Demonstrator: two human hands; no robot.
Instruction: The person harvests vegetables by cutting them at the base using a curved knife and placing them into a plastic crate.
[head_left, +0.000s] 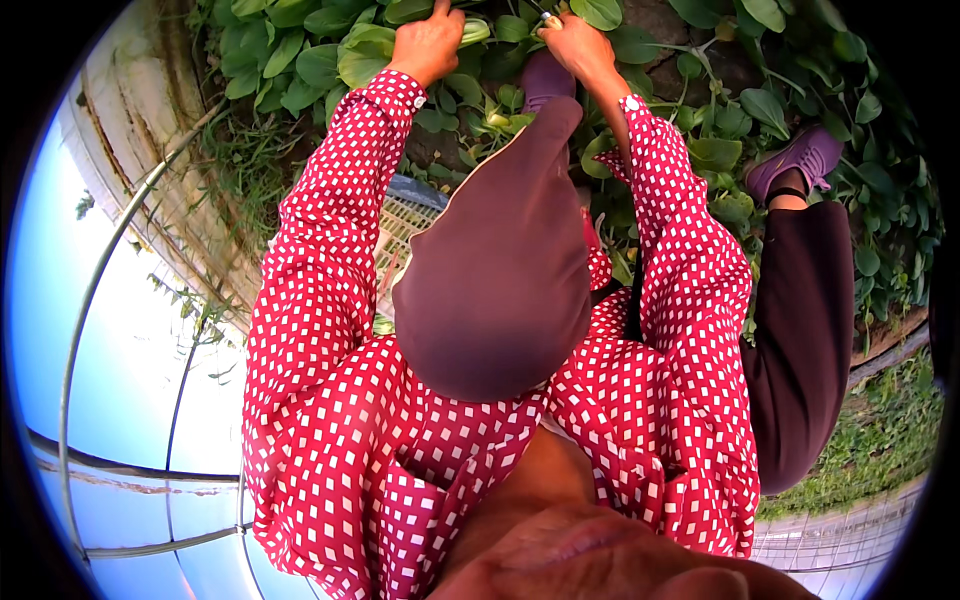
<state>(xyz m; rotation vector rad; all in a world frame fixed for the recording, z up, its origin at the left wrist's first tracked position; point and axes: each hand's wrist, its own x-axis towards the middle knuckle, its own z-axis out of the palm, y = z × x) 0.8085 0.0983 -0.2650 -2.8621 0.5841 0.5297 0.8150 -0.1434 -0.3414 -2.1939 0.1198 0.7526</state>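
At the top of the head view, my left hand grips a leafy green plant with a pale, thick stalk base, which looks like pak choi. Just to its right, my right hand is closed around a small hand tool with a light handle and metal collar. A thin dark part of that tool runs up toward the frame's edge, where its end is cut off. Broad-leaved greens grow around both hands. My purple shoe rests on the soil between my forearms.
My bent knee in dark trousers fills the middle. Partly hidden behind it is a slatted plastic crate. My other purple shoe stands among plants at right. Curved greenhouse poles and plastic sheeting rise at left.
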